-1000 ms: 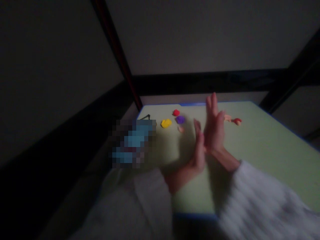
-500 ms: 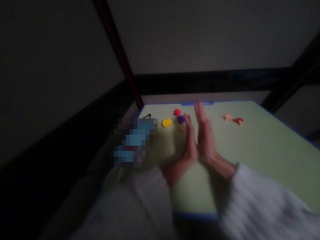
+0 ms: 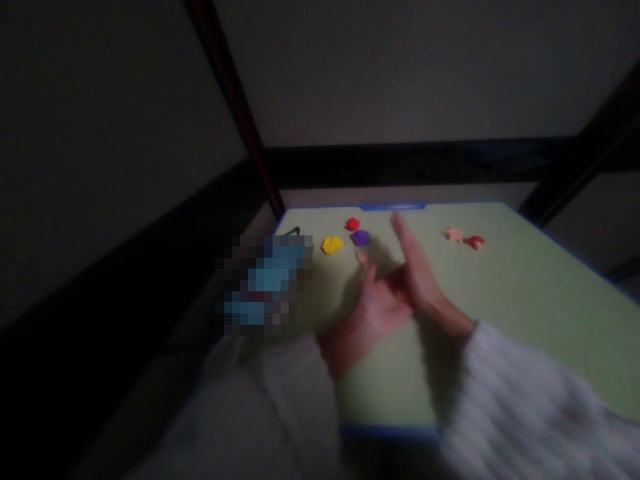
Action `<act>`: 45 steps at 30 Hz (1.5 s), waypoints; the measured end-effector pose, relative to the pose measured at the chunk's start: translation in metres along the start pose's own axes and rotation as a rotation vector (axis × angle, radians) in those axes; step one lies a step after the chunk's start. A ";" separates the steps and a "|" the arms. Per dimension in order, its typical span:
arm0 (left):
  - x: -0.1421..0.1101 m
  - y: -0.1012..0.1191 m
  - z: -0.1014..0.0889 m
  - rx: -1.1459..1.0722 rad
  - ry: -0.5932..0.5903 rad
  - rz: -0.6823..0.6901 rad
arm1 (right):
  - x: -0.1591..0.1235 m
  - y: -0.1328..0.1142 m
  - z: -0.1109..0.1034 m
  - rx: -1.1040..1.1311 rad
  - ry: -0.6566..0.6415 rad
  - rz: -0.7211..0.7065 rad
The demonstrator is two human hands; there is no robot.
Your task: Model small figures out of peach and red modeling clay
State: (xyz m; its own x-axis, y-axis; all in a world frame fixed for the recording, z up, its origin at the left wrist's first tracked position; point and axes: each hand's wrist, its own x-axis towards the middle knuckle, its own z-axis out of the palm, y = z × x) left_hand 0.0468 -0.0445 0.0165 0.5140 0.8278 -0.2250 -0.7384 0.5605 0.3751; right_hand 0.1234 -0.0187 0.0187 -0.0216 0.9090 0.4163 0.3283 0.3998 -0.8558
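Observation:
My left hand is palm up over the green mat, fingers stretched out. My right hand lies flat across it, fingers straight and pointing to the far left. The palms are pressed together, and whether anything lies between them is hidden. Just beyond the fingertips lie small clay lumps: a purple one, a red one, a yellow one and a tiny peach bit. Both sleeves are white knit.
A peach piece joined to a red piece lies at the mat's far right. A pixelated blue thing sits at the mat's left edge, with a small black item behind it. Dark frame bars surround the dim scene.
The upright, pressed palms have tipped over. My right hand slid forward and left across my left palm, and my left hand drew back and turned palm up.

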 end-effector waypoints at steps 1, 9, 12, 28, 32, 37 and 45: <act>-0.001 0.000 0.000 -0.024 0.027 -0.021 | 0.003 0.002 -0.006 0.046 0.010 0.014; 0.000 0.014 0.000 -0.114 0.001 -0.006 | 0.016 0.017 -0.040 0.280 0.051 -0.068; 0.001 0.017 -0.002 -0.133 -0.014 0.004 | 0.012 0.015 -0.043 0.074 0.088 -0.106; 0.001 0.028 -0.005 -0.057 -0.021 0.114 | -0.019 0.015 -0.057 -0.506 -0.622 -0.612; 0.003 0.027 -0.005 -0.038 -0.055 0.137 | -0.023 0.016 -0.059 -0.586 -0.650 -0.614; 0.005 0.023 -0.012 0.023 -0.123 0.136 | -0.027 0.011 -0.053 -0.594 -0.702 -0.659; 0.004 0.024 -0.005 0.003 -0.094 0.077 | -0.030 0.010 -0.049 -0.613 -0.705 -0.663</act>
State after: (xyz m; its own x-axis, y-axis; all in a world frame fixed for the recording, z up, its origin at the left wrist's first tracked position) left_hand 0.0290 -0.0280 0.0195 0.4944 0.8622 -0.1103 -0.7760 0.4950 0.3909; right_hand 0.1737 -0.0474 0.0125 -0.8233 0.4820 0.2997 0.4555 0.8762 -0.1576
